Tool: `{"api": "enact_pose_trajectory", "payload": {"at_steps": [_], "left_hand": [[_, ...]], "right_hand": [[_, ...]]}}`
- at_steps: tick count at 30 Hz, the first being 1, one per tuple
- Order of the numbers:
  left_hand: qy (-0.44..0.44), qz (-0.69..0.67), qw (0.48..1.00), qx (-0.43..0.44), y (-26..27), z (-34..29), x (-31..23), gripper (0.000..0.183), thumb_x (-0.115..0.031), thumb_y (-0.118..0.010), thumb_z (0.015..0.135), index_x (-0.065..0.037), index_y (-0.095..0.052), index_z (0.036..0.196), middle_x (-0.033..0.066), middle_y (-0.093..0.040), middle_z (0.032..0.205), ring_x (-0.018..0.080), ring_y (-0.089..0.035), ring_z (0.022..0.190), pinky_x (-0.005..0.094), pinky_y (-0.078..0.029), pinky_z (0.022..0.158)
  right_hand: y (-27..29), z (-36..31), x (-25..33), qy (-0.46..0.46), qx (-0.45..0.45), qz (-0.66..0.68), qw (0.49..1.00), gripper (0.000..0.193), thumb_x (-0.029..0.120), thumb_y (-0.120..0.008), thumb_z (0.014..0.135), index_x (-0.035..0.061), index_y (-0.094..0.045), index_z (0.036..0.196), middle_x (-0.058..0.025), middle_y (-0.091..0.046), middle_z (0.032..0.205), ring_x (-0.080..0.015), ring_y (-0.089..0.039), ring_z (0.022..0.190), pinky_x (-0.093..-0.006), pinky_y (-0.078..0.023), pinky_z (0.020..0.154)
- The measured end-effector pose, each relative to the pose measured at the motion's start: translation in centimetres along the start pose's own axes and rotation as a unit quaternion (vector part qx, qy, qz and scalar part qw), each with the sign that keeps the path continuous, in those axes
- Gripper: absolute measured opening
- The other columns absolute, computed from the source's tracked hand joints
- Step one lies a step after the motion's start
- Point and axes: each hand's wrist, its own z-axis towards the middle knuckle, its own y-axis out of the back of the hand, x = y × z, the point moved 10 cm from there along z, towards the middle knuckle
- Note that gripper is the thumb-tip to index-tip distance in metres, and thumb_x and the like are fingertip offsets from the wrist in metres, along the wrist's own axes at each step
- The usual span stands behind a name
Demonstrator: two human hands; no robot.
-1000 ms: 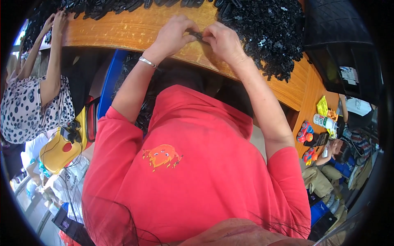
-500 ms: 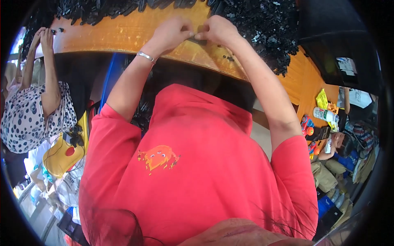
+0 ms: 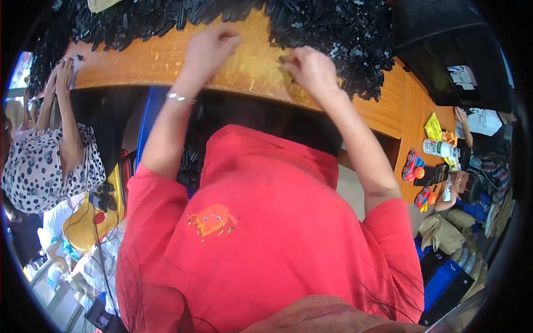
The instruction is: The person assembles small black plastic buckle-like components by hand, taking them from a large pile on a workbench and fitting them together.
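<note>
My left hand (image 3: 210, 51) hovers over the wooden table, apart from my right hand. Its fingers are curled with thumb and forefinger close together. Whatever they hold, if anything, is hidden. Close to the right-hand pile of small black plastic pieces (image 3: 338, 36), my right hand (image 3: 313, 69) is pinched. A tiny dark piece (image 3: 281, 59) shows at its fingertips, too small to name further. Beyond my left hand lies a long heap of narrow black plastic parts (image 3: 150, 22).
The wooden table (image 3: 244, 75) curves across in front of me. A large black container (image 3: 444, 50) stands at the right, near toy cars (image 3: 412, 166) and a white bottle (image 3: 436, 148). A co-worker in a spotted top (image 3: 44, 166) sits left; another person (image 3: 463, 186) is at the right.
My hands were close together with a dark piece between them; now they are apart. The left has moved left, the right slightly right and nearer me.
</note>
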Motion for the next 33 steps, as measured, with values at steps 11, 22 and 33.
{"api": "enact_pose_trajectory", "payload": {"at_steps": [11, 22, 33], "left_hand": [[0.008, -0.006, 0.997, -0.081, -8.3, 6.2, -3.6, 0.042, -0.035, -0.081, 0.09, -0.006, -0.073, 0.119, 0.0157, -0.079, 0.099, 0.0345, -0.076, 0.097, 0.045, -0.059, 0.086], [0.087, -0.182, 0.979, -0.006, -5.0, 1.0, 2.6, 0.024, -0.019, -0.062, 0.109, 0.0, -0.07, 0.122, 0.0086, -0.075, 0.085, 0.0116, -0.07, 0.074, 0.0277, -0.054, 0.068], [0.008, 0.092, 0.992, -0.089, -1.4, -4.0, -0.5, 0.031, -0.039, -0.075, 0.098, -0.011, -0.075, 0.111, 0.009, -0.074, 0.081, 0.0286, -0.073, 0.075, 0.0426, -0.057, 0.071]], "right_hand": [[-1.6, 0.2, 1.8, 0.029, -0.03, -0.006, 0.999, 0.015, 0.021, -0.076, 0.09, 0.0091, -0.073, 0.099, -0.016, -0.07, 0.102, -0.0413, -0.073, 0.085, -0.0511, -0.06, 0.076], [-0.9, -0.3, 2.6, 0.058, -0.085, 0.109, 0.989, 0.019, 0.021, -0.081, 0.089, 0.0069, -0.07, 0.098, -0.0149, -0.072, 0.096, -0.0398, -0.072, 0.086, -0.0486, -0.059, 0.076], [-0.4, 1.1, 5.1, 0.107, -0.149, 0.16, 0.97, 0.017, 0.013, -0.083, 0.086, 0.0059, -0.068, 0.092, -0.0136, -0.07, 0.091, -0.0383, -0.071, 0.081, -0.0463, -0.058, 0.07]]}}
